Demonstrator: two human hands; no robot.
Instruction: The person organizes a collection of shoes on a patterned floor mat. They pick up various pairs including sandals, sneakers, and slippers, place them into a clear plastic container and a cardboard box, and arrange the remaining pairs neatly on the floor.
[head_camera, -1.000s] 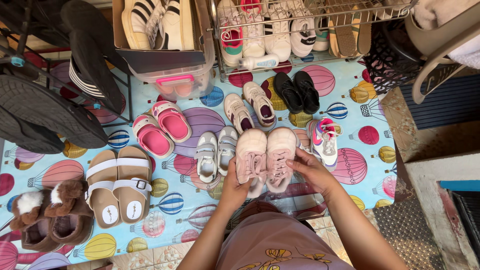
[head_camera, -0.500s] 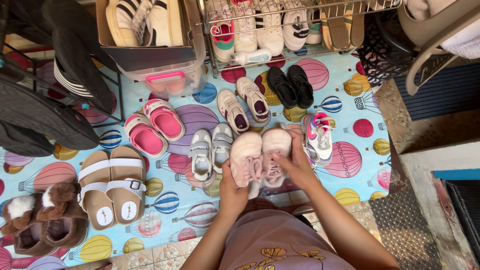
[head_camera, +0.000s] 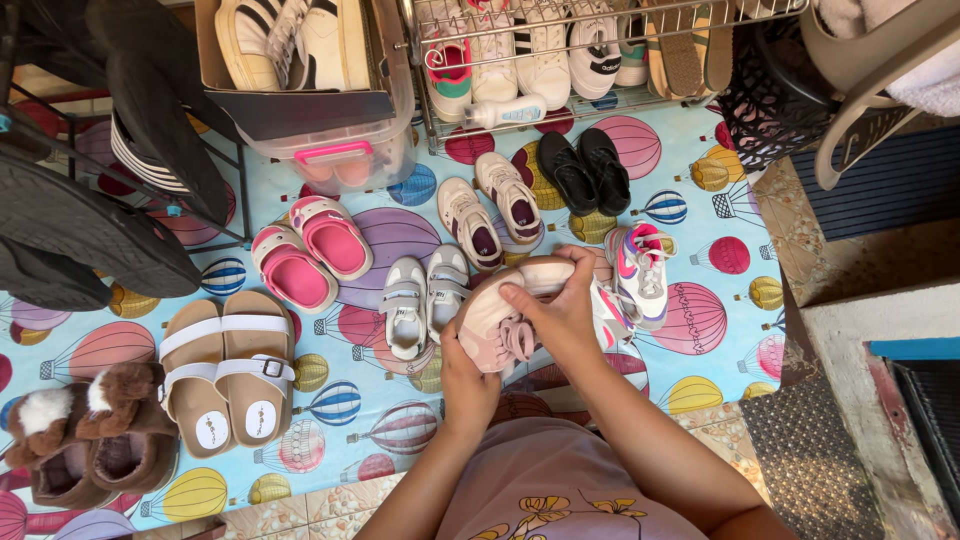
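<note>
view: head camera looking straight down at a floor mat (head_camera: 700, 140) printed with hot-air balloons, many shoes laid out on it.
left hand (head_camera: 465, 375): lower centre of the frame, curled under the heel end of a pale pink sneaker pair (head_camera: 495, 320), gripping it from below.
right hand (head_camera: 560, 315): just right of centre, fingers bent over the top of the same pair, closed on it.
pink pair: held between both hands, lifted off the mat at centre frame; the two shoes are pressed together and tipped, one sole edge turned upward.
change: a second ago the two shoes lay side by side, uppers facing the camera, the right hand only touching the outer edge; now that hand has moved across and the pair is folded together and turned. it reads as the pair being gathered into one bundle.
nearby, left: small grey strap shoes (head_camera: 425, 300), then pink clogs (head_camera: 310, 250), tan sandals (head_camera: 225, 370).
nearby, right: white sneaker with pink and blue trim (head_camera: 642, 272), just beside the right hand.
upper frame: black shoes (head_camera: 585, 170), wire rack (head_camera: 600, 20) of sneakers, clear plastic box (head_camera: 340, 150).
</note>
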